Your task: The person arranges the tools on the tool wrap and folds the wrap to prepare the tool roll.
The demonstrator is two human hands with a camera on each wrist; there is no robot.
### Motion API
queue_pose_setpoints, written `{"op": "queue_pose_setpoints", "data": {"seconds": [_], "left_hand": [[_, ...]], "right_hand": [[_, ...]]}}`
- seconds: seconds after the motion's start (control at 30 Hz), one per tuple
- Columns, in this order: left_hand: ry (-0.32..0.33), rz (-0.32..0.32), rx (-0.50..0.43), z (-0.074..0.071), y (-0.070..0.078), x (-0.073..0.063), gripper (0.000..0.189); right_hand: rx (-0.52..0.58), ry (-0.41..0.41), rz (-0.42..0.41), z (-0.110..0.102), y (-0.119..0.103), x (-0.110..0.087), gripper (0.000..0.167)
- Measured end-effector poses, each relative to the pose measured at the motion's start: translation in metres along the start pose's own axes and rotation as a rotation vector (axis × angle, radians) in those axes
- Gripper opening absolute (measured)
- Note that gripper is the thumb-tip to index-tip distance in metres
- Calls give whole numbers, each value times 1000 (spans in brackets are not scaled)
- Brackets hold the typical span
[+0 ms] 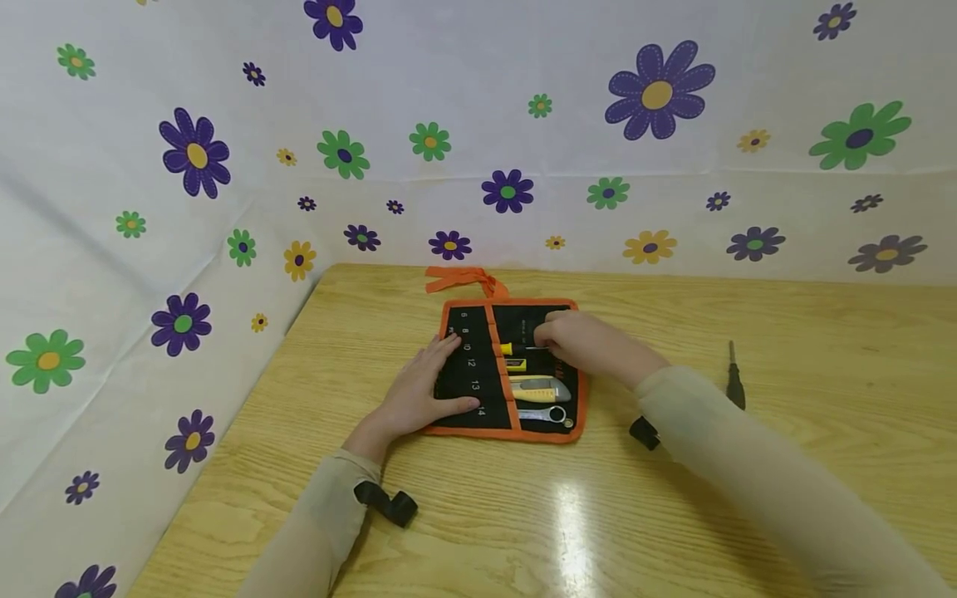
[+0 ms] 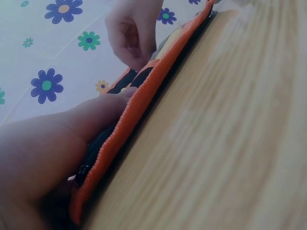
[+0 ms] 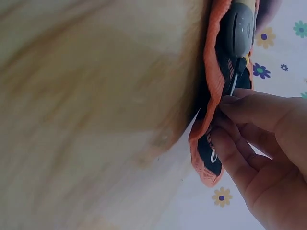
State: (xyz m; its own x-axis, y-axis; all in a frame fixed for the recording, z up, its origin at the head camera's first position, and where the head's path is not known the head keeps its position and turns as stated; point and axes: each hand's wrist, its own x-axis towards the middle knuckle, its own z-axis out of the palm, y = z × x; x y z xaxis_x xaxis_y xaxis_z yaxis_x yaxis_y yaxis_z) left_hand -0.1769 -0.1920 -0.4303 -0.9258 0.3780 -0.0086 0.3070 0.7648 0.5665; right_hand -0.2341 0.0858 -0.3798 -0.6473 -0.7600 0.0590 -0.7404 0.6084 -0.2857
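A black tool pouch (image 1: 486, 432) with orange edging lies unfolded on the table. My left hand (image 1: 414, 390) rests on its numbered left part, fingers spread; the left wrist view shows the thumb (image 2: 108, 105) along the edge. At the pouch's right side, my right hand (image 1: 586, 342) pinches the thin metal shaft of a screwdriver (image 3: 233, 85). Its yellow and black handle (image 1: 510, 349) points left into a pocket. Below it in the head view, pockets hold a small yellow-labelled item (image 1: 516, 365), a utility knife (image 1: 540, 389) and a wrench (image 1: 544, 414).
A dark-handled screwdriver (image 1: 735, 384) lies on the wooden table (image 1: 837, 399), right of the pouch and beyond my right forearm. An orange tie strap (image 1: 467, 278) trails from the pouch's far edge. Flower-printed cloth (image 1: 568, 149) hangs behind the table and at its left.
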Motion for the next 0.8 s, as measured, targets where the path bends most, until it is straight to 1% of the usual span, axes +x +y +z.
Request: {"op": "queue_pose_setpoints", "data": {"seconds": [0.17, 0.47, 0.57, 0.8], "left_hand": [[9, -6, -14, 0, 0, 0, 96], [15, 4, -13, -1, -1, 1, 96], [14, 8, -14, -1, 0, 1, 95], [2, 8, -12, -2, 1, 0, 94]], "right_hand": [[7, -4, -9, 2, -5, 9, 13], [37, -5, 14, 6, -7, 18, 13], [46, -12, 26, 5, -8, 18, 13], [133, -5, 60, -5, -11, 10, 11]]}}
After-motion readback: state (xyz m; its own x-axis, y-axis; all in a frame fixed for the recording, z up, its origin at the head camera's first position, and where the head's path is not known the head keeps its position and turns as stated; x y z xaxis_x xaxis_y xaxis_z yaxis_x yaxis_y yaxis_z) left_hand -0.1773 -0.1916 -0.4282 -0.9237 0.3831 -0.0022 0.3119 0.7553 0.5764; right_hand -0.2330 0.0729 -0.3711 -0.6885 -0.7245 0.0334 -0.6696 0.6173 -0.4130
